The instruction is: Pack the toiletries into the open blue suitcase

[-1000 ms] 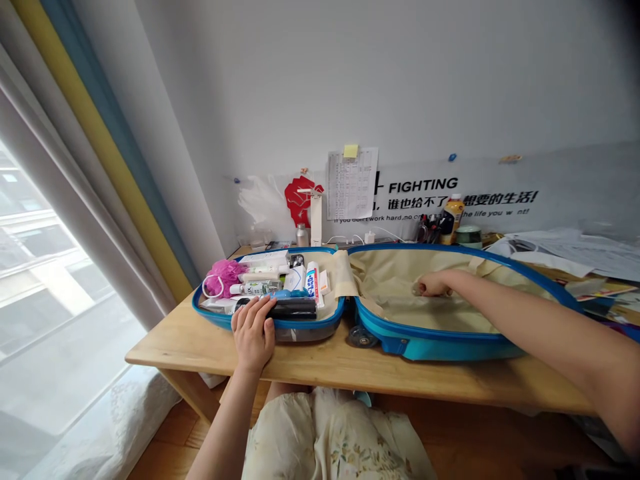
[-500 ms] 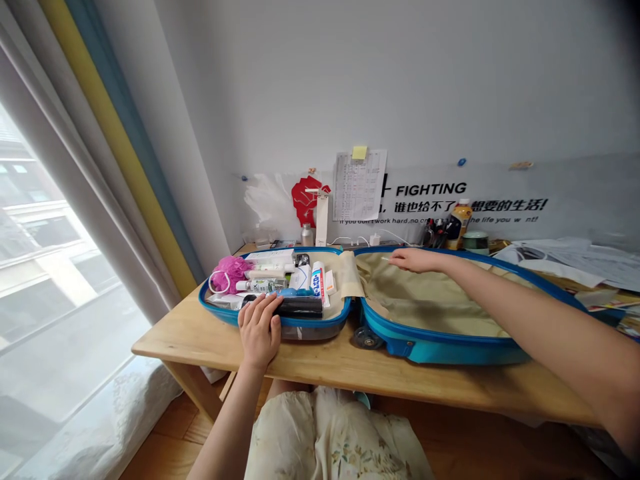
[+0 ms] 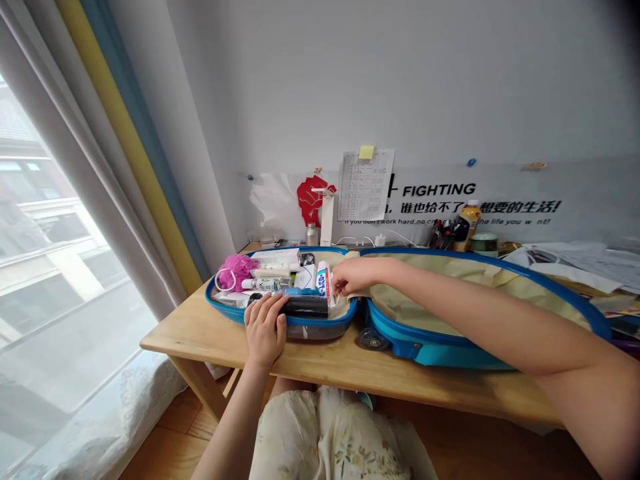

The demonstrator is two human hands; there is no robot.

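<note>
A blue hard-shell suitcase [image 3: 450, 355] lies open on a wooden table. Its left half holds a pink bath puff [image 3: 238, 269], several bottles and packets, a white, blue and red toothpaste tube [image 3: 323, 279], and a long black object [image 3: 309, 307] along the near side. My left hand [image 3: 266, 328] lies over the near rim, fingers stretched onto the black object. Just right of the toothpaste, my right hand [image 3: 356, 272] reaches into the left half with fingers curled down and together. Whatever is between those fingertips is hidden.
Behind the suitcase stand a silver bottle [image 3: 312, 235], a white lamp [image 3: 327, 219], a yellow-capped bottle [image 3: 467, 225] and a green jar [image 3: 484, 244]. Papers [image 3: 565, 263] are spread at the right. A curtain [image 3: 125, 180] and window are on the left.
My right hand has moved left, from above the suitcase's right half to beside the toothpaste in the left half. A small white thing showed at its fingertips before. My left hand stays put.
</note>
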